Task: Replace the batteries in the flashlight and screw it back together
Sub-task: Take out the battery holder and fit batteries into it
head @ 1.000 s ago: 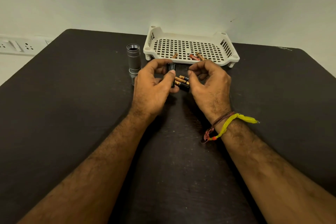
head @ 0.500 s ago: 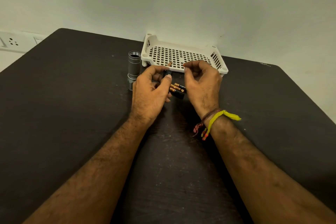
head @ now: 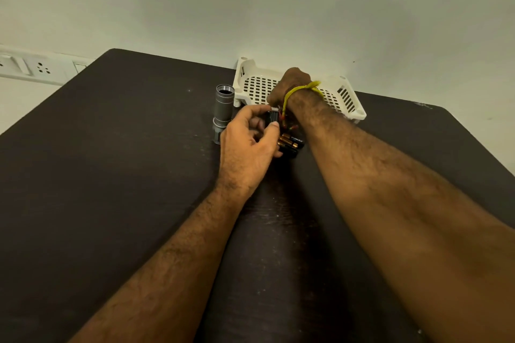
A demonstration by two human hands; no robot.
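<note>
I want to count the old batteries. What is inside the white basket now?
The right hand reaches into the white basket and covers its middle. Only bare perforated floor shows around it; any batteries under the hand are hidden.

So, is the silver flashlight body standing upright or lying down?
Upright. The flashlight body stands on the table left of the white basket, its open threaded end facing up, with no cap on it.

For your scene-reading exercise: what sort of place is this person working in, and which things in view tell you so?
Probably an indoor desk against a wall, in a home or office: a dark table pushed against a plain painted wall, with a wall switch-and-socket panel beside it, and a white plastic basket on the table.
</note>
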